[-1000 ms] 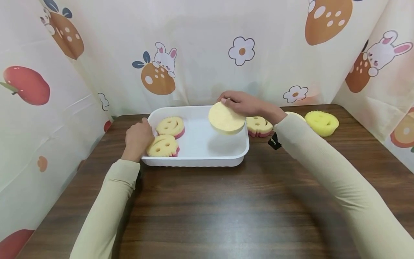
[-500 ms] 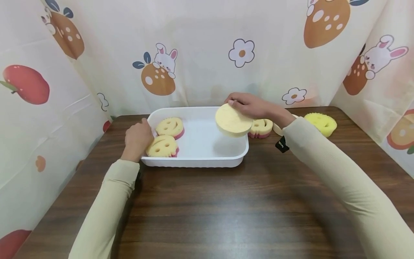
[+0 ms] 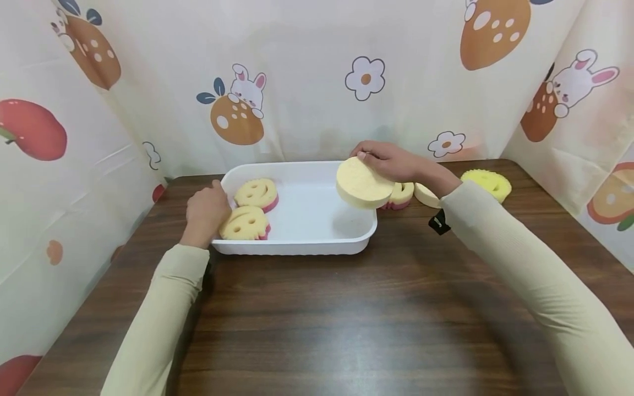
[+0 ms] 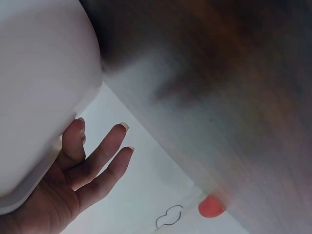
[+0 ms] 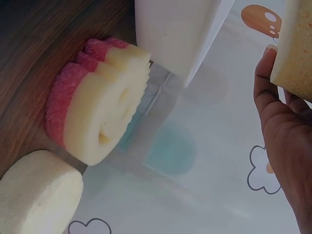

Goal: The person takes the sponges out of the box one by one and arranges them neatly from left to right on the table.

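Observation:
A white tray (image 3: pixel 317 248) sits on the table with two smiley-face sponges in its left part, one sponge (image 3: pixel 256 193) behind the other sponge (image 3: pixel 245 223). My left hand (image 3: pixel 207 212) grips the tray's left rim; in the left wrist view its fingers (image 4: pixel 105 151) show outside the wall, some loosely bent. My right hand (image 3: pixel 391 160) pinches a plain round pale-yellow sponge (image 3: pixel 364 184) by its edge, tilted above the tray's right end. That sponge (image 5: pixel 297 53) is cut off by the frame in the right wrist view.
Right of the tray lie a smiley sponge with a pink base (image 5: pixel 97 105), a plain round sponge (image 5: pixel 39 195) and a bright yellow scalloped sponge (image 3: pixel 487 184), partly behind the right arm. A printed curtain (image 3: pixel 307 82) hangs along the back and sides of the dark wooden table (image 3: pixel 337 319).
My right hand has moved a little to the right with the round sponge, still above the tray. The left hand stays on the rim. The head view has shifted slightly.

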